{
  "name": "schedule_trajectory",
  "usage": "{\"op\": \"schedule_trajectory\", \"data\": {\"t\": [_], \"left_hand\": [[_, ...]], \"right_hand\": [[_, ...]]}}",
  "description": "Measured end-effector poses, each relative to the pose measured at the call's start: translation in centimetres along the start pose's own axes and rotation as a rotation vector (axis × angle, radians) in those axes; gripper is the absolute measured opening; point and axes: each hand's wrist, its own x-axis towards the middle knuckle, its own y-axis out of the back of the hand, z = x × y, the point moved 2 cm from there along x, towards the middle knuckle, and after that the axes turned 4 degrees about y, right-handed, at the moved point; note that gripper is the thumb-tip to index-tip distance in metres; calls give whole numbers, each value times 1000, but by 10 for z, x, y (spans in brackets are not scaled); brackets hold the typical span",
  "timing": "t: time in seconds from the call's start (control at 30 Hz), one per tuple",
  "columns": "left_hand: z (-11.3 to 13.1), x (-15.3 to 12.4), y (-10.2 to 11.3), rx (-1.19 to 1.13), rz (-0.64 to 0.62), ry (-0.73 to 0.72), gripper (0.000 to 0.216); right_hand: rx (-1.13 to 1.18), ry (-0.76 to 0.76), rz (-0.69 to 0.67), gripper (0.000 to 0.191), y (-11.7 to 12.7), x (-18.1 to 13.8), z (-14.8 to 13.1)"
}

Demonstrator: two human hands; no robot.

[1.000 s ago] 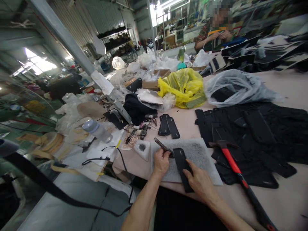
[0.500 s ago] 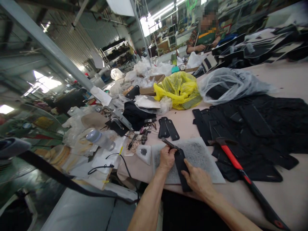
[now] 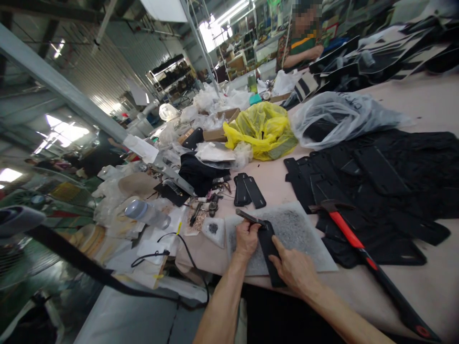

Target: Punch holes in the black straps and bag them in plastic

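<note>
Metal, seemingly rigid, the tool (image 3: 250,217) is pinched in the left hand (image 3: 246,239), its end at the top of the black strip (image 3: 266,243). Probably light and flexible, the strip is laid on the speckled board (image 3: 299,220), its right edge, a sensible hold, gripped by the right hand (image 3: 293,266). Beneath is seen a pinkish table (image 3: 276,184); beyond, shelving (image 3: 172,76).

A slim, dull metal tool (image 3: 250,217) slants with one end at the far end of a long, flat black strip (image 3: 268,251) with rounded corners, which stretches over a pale, dark-speckled mat (image 3: 299,231) and past its near edge
</note>
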Motion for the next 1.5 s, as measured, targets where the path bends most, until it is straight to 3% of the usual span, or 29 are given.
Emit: {"op": "schedule_trajectory", "data": {"t": [0.83,1.03,1.27,1.5], "left_hand": [[6,-1,-5,23,-55,-110,17],[3,0,-7,64,-28,-65,19],[1,-4,-10,107,-36,-137,20],[0,4,-8,104,-101,-137,20]], "right_hand": [[32,37,-42,56,4,0,-2],[29,42,-44,56,4,-1,-2],[3,36,-44,56,2,1,-1],[17,43,-15,53,4,-2,-3]]}}
